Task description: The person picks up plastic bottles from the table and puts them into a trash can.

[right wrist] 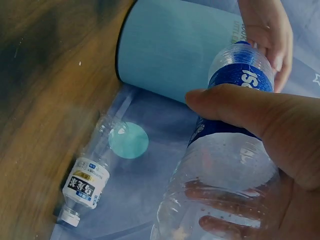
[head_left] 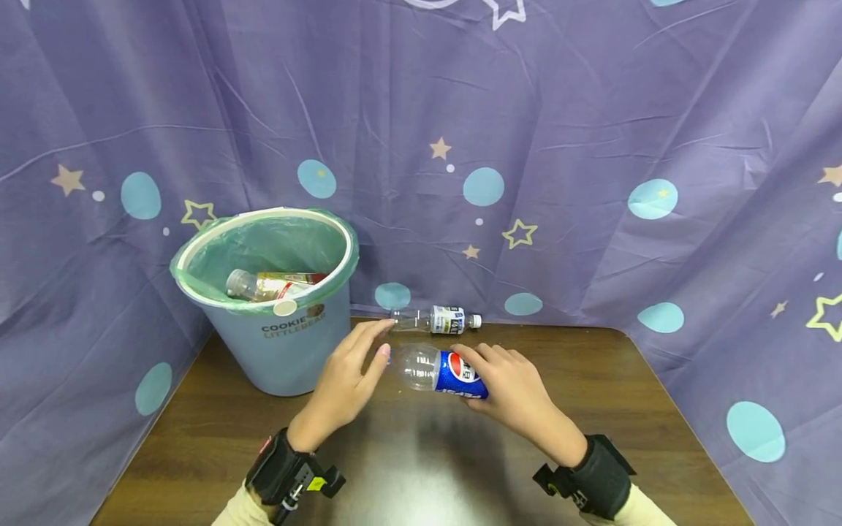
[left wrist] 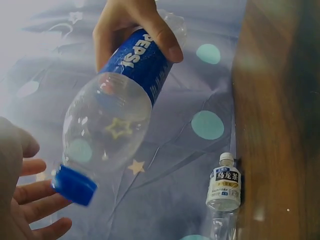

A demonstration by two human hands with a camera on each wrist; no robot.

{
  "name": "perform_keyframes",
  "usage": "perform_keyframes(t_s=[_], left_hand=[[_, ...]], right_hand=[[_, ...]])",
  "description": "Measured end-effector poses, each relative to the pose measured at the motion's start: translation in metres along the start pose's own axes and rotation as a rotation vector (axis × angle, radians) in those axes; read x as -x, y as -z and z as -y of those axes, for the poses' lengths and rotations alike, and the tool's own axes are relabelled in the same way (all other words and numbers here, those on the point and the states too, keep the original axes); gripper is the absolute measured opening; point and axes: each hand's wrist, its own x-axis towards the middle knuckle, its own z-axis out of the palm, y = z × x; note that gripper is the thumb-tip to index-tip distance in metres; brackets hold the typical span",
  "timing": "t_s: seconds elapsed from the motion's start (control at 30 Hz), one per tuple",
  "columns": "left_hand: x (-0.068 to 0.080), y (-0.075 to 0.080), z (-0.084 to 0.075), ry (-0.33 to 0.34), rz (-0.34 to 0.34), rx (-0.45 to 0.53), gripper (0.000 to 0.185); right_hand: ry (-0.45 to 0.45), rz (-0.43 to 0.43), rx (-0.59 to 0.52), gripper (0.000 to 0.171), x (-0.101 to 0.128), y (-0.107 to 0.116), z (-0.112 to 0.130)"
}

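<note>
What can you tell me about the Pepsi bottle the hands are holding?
The Pepsi bottle is clear, thin-looking plastic with a blue label and a blue cap, and it looks empty. It is held sideways above the brown table, cap end pointing toward the bin. The right hand grips its labelled end, thumb over the label. The left hand is at the cap end, fingers open near the cap; whether they touch it is unclear.

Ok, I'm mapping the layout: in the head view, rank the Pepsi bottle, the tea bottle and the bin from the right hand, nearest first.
1. Pepsi bottle: gripped by the right hand itself, above the table.
2. Tea bottle: lying just behind, at the table's back edge.
3. Bin: farthest, on the left, beyond the left hand.
</note>
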Motion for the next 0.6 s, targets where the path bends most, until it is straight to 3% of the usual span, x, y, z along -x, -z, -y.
perform_keyframes(t_s=[0.37,0.6], left_hand=[[-0.009,-0.008,-0.016,-0.291,0.141,-0.163,0.063],[-0.007,-0.019,-0.018,-0.371,0.204,-0.308,0.08]], right_hand=[[0.033,0.038,-0.004,0.076,0.0,-0.004,0.007],[0.057,0.04,0.003,0.078,0.0,-0.008,0.009]])
